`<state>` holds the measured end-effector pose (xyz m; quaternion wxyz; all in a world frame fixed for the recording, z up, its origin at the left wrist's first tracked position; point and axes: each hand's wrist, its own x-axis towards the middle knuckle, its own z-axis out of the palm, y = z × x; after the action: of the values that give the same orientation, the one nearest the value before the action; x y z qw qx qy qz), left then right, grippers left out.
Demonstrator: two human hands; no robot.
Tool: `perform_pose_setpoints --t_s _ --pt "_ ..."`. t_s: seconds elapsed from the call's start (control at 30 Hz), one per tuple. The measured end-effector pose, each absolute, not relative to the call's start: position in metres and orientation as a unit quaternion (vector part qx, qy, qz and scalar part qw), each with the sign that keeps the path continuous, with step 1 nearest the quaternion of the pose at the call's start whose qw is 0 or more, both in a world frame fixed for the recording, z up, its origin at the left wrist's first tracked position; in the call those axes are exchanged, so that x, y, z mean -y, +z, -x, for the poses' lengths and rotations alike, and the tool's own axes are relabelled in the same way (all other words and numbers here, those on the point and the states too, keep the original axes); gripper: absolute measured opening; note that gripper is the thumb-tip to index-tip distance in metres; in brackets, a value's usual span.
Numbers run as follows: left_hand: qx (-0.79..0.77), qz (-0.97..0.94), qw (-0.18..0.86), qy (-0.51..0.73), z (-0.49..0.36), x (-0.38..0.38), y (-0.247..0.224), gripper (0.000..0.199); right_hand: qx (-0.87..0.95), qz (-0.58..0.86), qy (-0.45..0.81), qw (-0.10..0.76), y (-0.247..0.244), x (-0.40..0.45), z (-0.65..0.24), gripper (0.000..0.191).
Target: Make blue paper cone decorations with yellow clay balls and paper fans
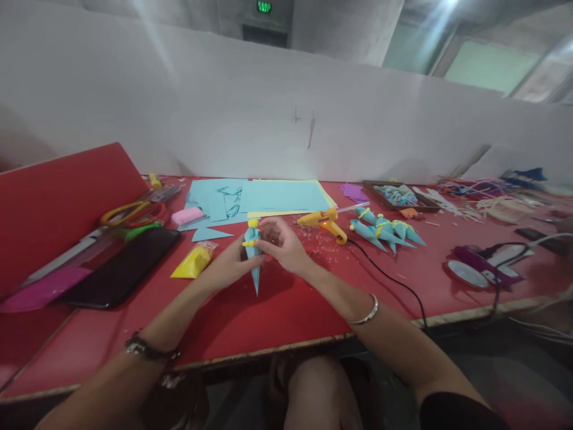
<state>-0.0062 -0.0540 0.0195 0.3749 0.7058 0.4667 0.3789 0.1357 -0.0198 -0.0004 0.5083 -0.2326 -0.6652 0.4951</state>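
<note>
A pointed blue paper cone (255, 273) hangs tip down between my hands, with a yellow ball (253, 223) at its top and a yellow band across its upper part. My left hand (230, 263) is closed round the cone from the left, thumb across its front. My right hand (283, 243) pinches at the yellow band from the right, its other fingers curled behind. To the right, several similar blue cones with yellow trim (388, 232) lie in a group. Between them and my hands is a yellow glue gun (323, 221).
Blue paper sheets (284, 196) lie at the back, a blue triangle (210, 234) before them. On the left are a yellow packet (192, 261), black phone (125, 269), pink lump (187, 215) and scissors (128, 213). A tray (432, 206) and purple item (486, 266) sit right; a cable crosses the table edge.
</note>
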Motion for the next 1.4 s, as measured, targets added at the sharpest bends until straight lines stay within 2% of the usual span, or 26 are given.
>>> perform_pose_setpoints --t_s 0.3,0.5,0.63,0.8,0.97,1.03,1.13,1.17,1.23,1.4 --pt "-0.438 -0.701 0.398 0.397 0.008 0.050 0.012 0.028 0.654 0.204 0.538 0.492 0.000 0.019 -0.137 0.038" --pt "-0.438 -0.707 0.393 0.393 0.008 0.052 0.010 0.031 0.672 0.204 0.514 0.492 -0.001 0.020 -0.135 0.037" --pt "-0.504 -0.725 0.311 0.352 0.014 0.056 0.014 0.031 0.654 0.229 0.515 0.505 0.004 0.023 -0.136 0.034" --pt "-0.612 -0.746 0.183 0.186 0.019 0.064 0.016 0.058 0.628 0.284 0.479 0.545 0.004 0.021 -0.137 0.024" --pt "-0.635 -0.752 0.102 0.143 0.028 0.066 0.023 0.071 0.664 0.344 0.392 0.536 -0.004 0.012 -0.139 0.013" --pt "-0.658 -0.733 0.077 0.151 0.040 0.065 0.030 0.067 0.671 0.354 0.376 0.533 -0.005 0.010 -0.140 0.012" --pt "-0.693 -0.698 -0.031 0.179 0.062 0.062 0.036 0.047 0.676 0.358 0.366 0.529 -0.005 0.011 -0.140 0.011" --pt "-0.693 -0.697 -0.039 0.178 0.069 0.061 0.036 0.040 0.679 0.357 0.364 0.528 -0.005 0.011 -0.140 0.011" --pt "-0.690 -0.703 -0.036 0.167 0.079 0.060 0.032 0.033 0.686 0.356 0.359 0.524 -0.005 0.012 -0.140 0.011" --pt "-0.675 -0.721 0.045 0.150 0.081 0.051 0.026 0.030 0.704 0.354 0.343 0.511 -0.004 0.014 -0.141 0.011"
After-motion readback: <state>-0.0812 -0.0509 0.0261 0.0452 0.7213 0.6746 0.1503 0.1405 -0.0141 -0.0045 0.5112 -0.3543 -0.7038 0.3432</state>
